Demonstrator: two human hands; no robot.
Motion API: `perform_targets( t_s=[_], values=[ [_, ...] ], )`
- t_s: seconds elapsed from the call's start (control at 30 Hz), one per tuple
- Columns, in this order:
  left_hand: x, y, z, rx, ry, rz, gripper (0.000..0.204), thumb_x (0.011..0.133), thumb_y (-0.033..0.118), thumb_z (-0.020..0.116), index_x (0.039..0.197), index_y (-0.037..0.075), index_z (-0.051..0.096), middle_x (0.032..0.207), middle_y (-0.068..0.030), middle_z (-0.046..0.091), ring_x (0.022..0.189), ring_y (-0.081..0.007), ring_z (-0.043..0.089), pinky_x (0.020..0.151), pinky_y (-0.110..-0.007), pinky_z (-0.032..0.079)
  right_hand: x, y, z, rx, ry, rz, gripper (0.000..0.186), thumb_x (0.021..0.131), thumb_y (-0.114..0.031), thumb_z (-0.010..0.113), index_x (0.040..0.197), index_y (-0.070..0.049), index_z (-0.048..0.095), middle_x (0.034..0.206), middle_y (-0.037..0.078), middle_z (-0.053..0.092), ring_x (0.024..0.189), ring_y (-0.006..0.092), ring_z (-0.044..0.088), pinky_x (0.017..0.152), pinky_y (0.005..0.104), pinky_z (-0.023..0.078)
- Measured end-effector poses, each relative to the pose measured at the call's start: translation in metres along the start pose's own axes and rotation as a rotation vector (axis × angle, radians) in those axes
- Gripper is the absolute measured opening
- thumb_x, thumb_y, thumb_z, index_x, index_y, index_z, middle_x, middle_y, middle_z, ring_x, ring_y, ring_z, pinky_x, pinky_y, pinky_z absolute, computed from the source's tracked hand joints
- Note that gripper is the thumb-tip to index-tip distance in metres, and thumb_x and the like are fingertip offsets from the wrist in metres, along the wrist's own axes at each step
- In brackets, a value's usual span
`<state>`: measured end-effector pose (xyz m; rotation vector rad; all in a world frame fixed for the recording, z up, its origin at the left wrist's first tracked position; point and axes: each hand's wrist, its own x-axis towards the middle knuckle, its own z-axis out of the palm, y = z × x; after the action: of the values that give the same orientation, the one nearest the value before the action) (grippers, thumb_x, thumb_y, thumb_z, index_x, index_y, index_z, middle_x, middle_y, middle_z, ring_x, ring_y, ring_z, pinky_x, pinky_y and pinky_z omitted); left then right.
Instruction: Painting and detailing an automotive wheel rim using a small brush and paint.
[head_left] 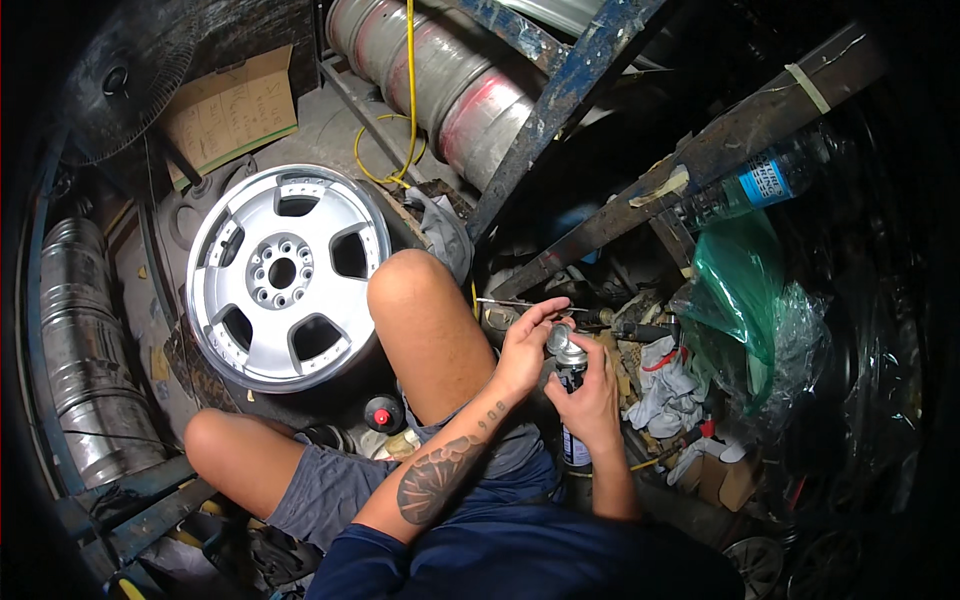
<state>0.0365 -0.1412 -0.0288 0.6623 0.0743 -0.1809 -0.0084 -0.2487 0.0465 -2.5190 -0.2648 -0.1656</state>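
Observation:
My right hand [588, 398] is wrapped round a small can [572, 372] with a silver top and a dark label. My left hand [527, 350] meets it at the top, index finger stretched out, with a clear round cap [557, 338] at its fingertips. Below my right hand shows a dark printed cylinder [575, 448]; whether it is the same can's lower end or a second can, I cannot tell. In front of my knees, a silver wheel rim [270, 265] with wide spokes rests face up on a dark round support.
A black can with a red nozzle [383, 414] stands between my legs. On the right are grey gloves [665, 395], a green plastic bag [740, 290] and a bottle [745, 188]. Metal barrels [480, 120], a yellow cable [411, 90], cardboard [235, 112] and a fan [118, 80] lie beyond.

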Motion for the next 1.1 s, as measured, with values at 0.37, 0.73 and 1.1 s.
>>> perform_targets(
  t_s=[0.37,0.73,1.1],
  values=[
    [-0.002,0.004,0.002,-0.034,0.02,-0.016,0.038,0.095,0.0,0.037,0.13,-0.003,0.053,0.116,-0.0117,0.061,0.105,-0.017,0.06,0.094,-0.028,0.047,0.0,-0.005,-0.001,0.0,-0.015,0.004,0.059,0.071,-0.01,0.071,0.125,-0.009,0.048,0.11,0.021,0.056,0.1,0.0426,0.058,0.084,0.0476,0.049],
    [-0.004,0.008,0.004,-0.015,0.029,0.01,0.037,0.096,0.002,0.037,0.129,-0.003,0.053,0.108,-0.0108,0.063,0.101,-0.0163,0.061,0.093,-0.028,0.048,0.002,-0.006,0.001,-0.02,-0.015,-0.001,0.058,0.072,-0.008,0.072,0.124,-0.006,0.048,0.117,0.021,0.059,0.109,0.0404,0.057,0.093,0.0449,0.046],
    [-0.003,0.008,0.002,-0.047,0.036,-0.01,0.038,0.095,0.0,0.036,0.13,-0.003,0.053,0.107,-0.0113,0.064,0.1,-0.0158,0.061,0.092,-0.028,0.048,0.003,-0.01,-0.001,-0.03,-0.039,0.018,0.059,0.071,-0.009,0.072,0.125,-0.008,0.048,0.115,0.019,0.059,0.107,0.0401,0.057,0.091,0.0454,0.046]
  ],
)
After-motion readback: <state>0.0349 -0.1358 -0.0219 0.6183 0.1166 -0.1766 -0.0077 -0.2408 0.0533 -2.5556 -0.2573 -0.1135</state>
